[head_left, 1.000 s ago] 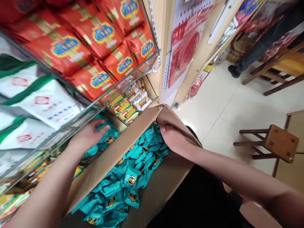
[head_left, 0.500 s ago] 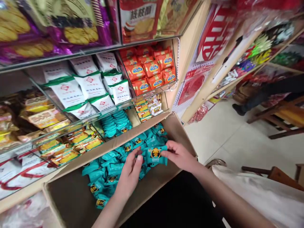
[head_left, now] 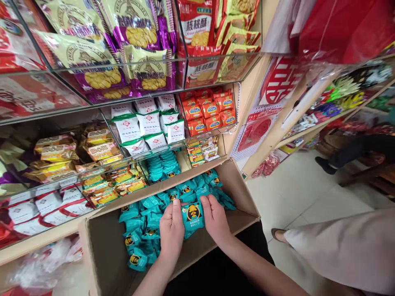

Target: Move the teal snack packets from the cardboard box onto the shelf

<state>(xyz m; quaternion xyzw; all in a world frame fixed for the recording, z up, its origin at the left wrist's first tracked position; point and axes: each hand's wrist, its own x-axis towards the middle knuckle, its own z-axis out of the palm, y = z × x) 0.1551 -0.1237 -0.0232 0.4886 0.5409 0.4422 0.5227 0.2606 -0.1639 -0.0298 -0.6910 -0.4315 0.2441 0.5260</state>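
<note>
Both my hands hold a teal snack packet [head_left: 193, 218] with a round black-and-yellow logo, above an open cardboard box [head_left: 106, 242]. My left hand [head_left: 171, 226] is closed at the packet's left side, thumb on top. On the right side, my right hand [head_left: 215, 216] pinches the packet's edge between thumb and fingers. Beneath them the box holds many matching teal packets [head_left: 135, 238], piled loosely toward its far side and middle. Matching teal packets [head_left: 162, 164] also stand stacked in a shelf compartment just behind the box.
Clear-fronted shelves rise ahead with white-and-green packets [head_left: 151, 125], red packets [head_left: 210, 111] and purple biscuit bags [head_left: 101, 74]. A wooden shelf post [head_left: 262, 148] stands at right. Another person's pale garment [head_left: 345, 242] and foot are close on the right; a dark-clad leg [head_left: 364, 150] is farther back.
My left hand has come onto the packet, which was held by my right hand with the left beside it. The packet now sits slightly lower and turned. The view has shifted, showing more upper shelf.
</note>
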